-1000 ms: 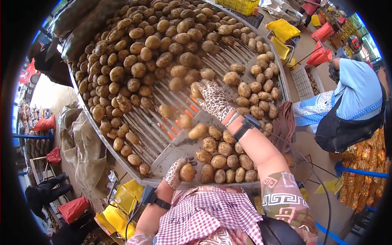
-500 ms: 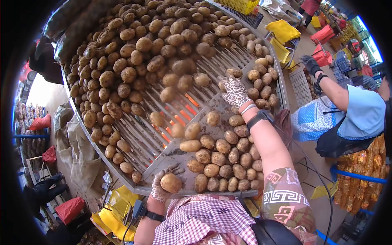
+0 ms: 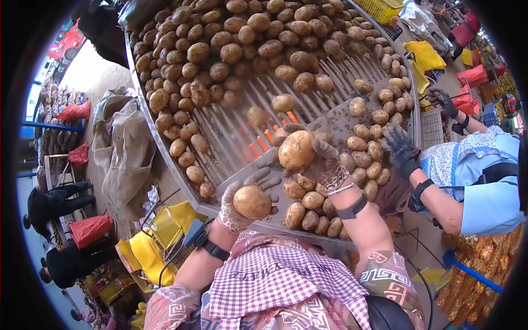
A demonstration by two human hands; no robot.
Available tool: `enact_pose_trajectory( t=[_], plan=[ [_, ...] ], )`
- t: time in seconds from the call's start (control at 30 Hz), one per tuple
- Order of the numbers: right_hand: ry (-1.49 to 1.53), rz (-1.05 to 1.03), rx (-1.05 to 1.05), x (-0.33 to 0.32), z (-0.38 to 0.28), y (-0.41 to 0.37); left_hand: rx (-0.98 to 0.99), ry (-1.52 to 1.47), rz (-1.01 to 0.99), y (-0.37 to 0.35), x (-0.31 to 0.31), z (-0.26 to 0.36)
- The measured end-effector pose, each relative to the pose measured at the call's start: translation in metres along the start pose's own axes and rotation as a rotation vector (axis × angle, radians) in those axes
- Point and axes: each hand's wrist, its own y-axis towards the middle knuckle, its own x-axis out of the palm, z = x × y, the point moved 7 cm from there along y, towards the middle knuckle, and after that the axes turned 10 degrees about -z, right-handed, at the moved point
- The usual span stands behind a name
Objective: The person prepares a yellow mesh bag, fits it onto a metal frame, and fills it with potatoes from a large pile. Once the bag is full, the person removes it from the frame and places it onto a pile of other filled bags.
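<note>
My left hand (image 3: 230, 213), in a leopard-print glove with a dirty palm, cradles a round brown potato (image 3: 252, 202) over the table's near edge. In my right hand (image 3: 331, 168), gloved the same way, is a larger potato (image 3: 297, 149) with dirt on its skin, raised above the metal sorting table (image 3: 220, 202). Below and beside the right hand lies a group of potatoes (image 3: 311, 221) on the flat near part. Beyond both hands a heap of potatoes (image 3: 231, 53) covers much of the slatted grate (image 3: 242, 124).
A co-worker's dark-gloved hand (image 3: 400, 148) reaches to the table's right edge; their other hand (image 3: 441, 102) is farther out. Yellow sacks (image 3: 159, 231) sit at the near left, beside a grey sack (image 3: 124, 137). Orange net bags (image 3: 473, 275) are at the lower right.
My right hand has come back from the far right potatoes, now with a large potato. My left hand still has its potato, moved slightly up and right. The co-worker's hand has come to the table.
</note>
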Motion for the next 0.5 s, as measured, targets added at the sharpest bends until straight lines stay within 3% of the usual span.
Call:
enact_pose_trajectory(
  t=[0.07,0.1,0.13,0.23,0.27,0.4,0.5],
  plan=[
    [-0.009,0.061,0.086,0.005,0.031,0.000,-0.036,-0.041,0.008,-0.021,-0.011,0.001],
    [-0.285,0.313,0.168,-0.003,0.080,0.012,0.014,-0.014,0.077,-0.070,-0.018,0.012],
    [-0.615,0.568,0.198,-0.019,0.087,0.005,0.009,0.004,0.115,-0.076,-0.027,0.007],
    [-0.790,0.493,0.258,0.002,0.138,0.020,0.103,-0.031,0.158,-0.138,-0.030,0.020],
    [-0.605,0.402,0.381,0.016,0.175,0.028,0.129,-0.049,0.148,-0.166,-0.035,0.027],
    [-0.981,0.148,0.541,0.049,0.303,0.079,0.360,0.031,0.399,-0.297,-0.085,0.076],
    [-0.881,0.111,0.558,0.034,0.407,0.119,0.534,-0.012,0.364,-0.364,-0.111,0.129]
  ],
)
